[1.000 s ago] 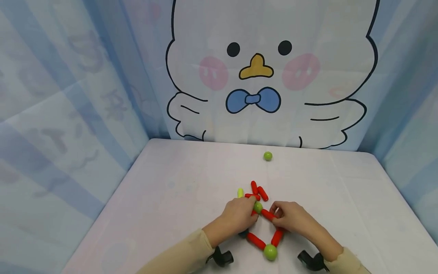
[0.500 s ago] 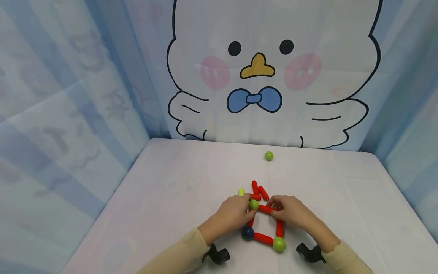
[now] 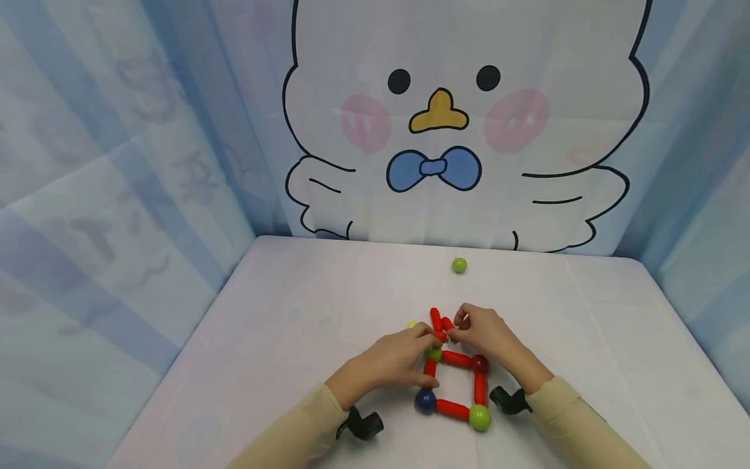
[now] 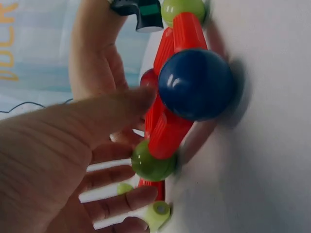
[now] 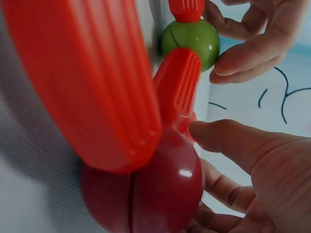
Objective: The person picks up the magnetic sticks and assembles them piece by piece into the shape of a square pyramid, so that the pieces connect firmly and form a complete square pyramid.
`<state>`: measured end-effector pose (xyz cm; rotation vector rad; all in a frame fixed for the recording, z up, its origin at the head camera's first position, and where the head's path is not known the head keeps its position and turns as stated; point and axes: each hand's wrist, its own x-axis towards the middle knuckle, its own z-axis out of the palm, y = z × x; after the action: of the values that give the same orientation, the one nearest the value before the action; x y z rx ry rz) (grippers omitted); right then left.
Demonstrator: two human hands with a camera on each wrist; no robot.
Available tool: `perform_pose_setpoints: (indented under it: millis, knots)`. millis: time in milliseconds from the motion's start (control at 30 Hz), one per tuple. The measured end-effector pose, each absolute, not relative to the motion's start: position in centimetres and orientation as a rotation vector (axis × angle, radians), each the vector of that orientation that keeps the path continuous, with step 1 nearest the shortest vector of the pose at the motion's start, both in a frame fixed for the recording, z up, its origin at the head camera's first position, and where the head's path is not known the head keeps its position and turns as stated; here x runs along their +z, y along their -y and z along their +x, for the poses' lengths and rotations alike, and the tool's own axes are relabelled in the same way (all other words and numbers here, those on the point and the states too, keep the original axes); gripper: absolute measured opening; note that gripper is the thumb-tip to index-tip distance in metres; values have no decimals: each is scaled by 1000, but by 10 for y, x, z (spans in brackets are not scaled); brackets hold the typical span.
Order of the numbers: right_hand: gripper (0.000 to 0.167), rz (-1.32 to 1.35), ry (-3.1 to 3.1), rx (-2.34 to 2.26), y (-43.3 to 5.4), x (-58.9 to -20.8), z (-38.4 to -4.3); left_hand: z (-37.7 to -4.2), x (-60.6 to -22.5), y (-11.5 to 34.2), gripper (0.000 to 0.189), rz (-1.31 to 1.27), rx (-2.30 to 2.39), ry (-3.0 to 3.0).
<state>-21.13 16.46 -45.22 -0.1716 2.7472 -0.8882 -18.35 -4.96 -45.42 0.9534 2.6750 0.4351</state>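
On the table, red building rods point(image 3: 453, 410) and balls form a four-sided frame. Its corners are a blue ball point(image 3: 425, 400), a green ball point(image 3: 480, 417), a dark red ball point(image 3: 480, 363) and another green ball point(image 5: 190, 44). My left hand point(image 3: 383, 358) spreads loosely around the left side, thumb beside the blue ball and fingertips near the back green one. Beyond the frame, my right hand point(image 3: 489, 332) has its thumb and fingers, a gap between them, at a loose red rod point(image 3: 448, 326). In the right wrist view, the dark red ball partly hides that hand's fingers.
Another loose red rod point(image 3: 435, 318) lies beside the one at my right hand. A yellow-green rod point(image 4: 158, 216) lies past my left fingers. Farther back sits a single green ball point(image 3: 459, 265). Patterned curtains stand around the table's back and sides.
The frame has straightened into a squarer shape. My right hand has let go of the frame's back rod and moved away to the loose rods; my left fingers have loosened around the back green ball.
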Motion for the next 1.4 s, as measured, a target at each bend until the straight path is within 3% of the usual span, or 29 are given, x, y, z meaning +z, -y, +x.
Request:
perform_pose_setpoints:
  millis: [200, 300, 800, 1267, 1400]
  knots:
    - [24, -109, -2710, -925, -168, -454, -216, -186, -455, 59, 95, 1051, 507, -2493]
    - [30, -90, -2709, -921, -173, -451, -214, -187, -455, 62, 101, 1048, 503, -2469]
    - [33, -122, -2743, -1073, -200, -430, -179, -186, -464, 66, 102, 1013, 503, -2546]
    - [34, -133, -2708, -1070, -200, -441, -164, -186, -465, 69, 102, 1012, 533, -2529]
    - [28, -134, -2729, -1048, -200, -445, -162, -186, -465, 69, 102, 1009, 536, -2525]
